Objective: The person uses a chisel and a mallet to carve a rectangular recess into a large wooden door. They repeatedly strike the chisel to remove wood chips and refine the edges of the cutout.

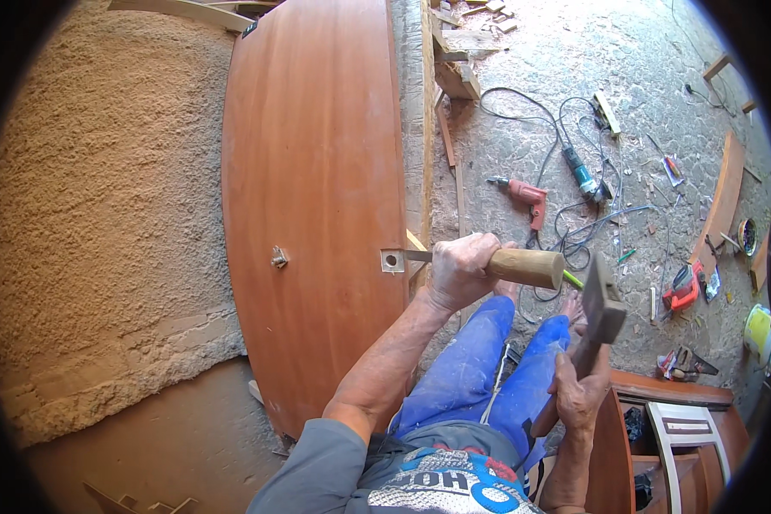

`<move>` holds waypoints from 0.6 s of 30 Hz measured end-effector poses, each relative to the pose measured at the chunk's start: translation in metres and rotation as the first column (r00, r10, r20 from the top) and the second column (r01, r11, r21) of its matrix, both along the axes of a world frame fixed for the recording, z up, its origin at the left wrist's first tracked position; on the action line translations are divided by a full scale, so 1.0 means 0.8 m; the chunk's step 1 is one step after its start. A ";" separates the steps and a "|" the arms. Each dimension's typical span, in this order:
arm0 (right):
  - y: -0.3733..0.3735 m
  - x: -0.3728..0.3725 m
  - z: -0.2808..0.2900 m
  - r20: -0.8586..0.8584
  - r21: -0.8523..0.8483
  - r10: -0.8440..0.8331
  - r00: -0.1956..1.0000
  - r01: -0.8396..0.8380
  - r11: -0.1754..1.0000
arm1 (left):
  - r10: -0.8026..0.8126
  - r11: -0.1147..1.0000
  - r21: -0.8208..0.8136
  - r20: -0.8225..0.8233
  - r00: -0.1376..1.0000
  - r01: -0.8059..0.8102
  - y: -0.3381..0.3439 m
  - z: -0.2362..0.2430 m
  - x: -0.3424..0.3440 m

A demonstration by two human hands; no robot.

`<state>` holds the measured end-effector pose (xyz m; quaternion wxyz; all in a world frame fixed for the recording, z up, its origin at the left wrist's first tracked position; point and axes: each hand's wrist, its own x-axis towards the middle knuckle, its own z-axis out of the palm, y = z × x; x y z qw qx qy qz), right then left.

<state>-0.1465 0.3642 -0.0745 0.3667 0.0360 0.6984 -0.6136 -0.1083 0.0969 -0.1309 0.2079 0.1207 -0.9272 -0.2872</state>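
A large reddish-brown wooden door panel (317,154) stretches before me, with a small square recess (391,260) cut at its right edge and a round hole in the middle of it. My left hand (464,264) is wrapped round a wood chisel (527,267), its blade pointing left at the recess and its wooden handle to the right. In my right hand (581,390) is a hammer (604,310), its head raised just right of the chisel's handle end and apart from it. Small metal hardware (278,257) sits on the panel, left of the recess.
On the floor at right lie a red drill (522,195), a teal angle grinder (584,176) and tangled black cords. A red power tool (684,287), a curved wooden board (720,197) and a yellow-white bucket (758,332) are farther right. A rough plastered wall (128,206) borders the left.
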 end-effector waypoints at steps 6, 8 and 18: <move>-0.022 -0.020 0.013 -0.493 0.217 0.257 0.831 -0.169 0.961 | 0.024 0.998 -0.061 0.032 0.999 -0.022 0.001 -0.008 -0.002; -0.031 -0.029 0.009 -0.443 0.188 0.345 0.827 -0.290 0.938 | 0.047 0.991 -0.125 0.044 0.998 -0.041 -0.007 -0.013 -0.008; -0.040 -0.027 0.001 -0.329 0.018 0.339 0.881 -0.353 0.935 | 0.014 0.999 -0.034 -0.007 1.000 -0.014 -0.006 0.004 -0.002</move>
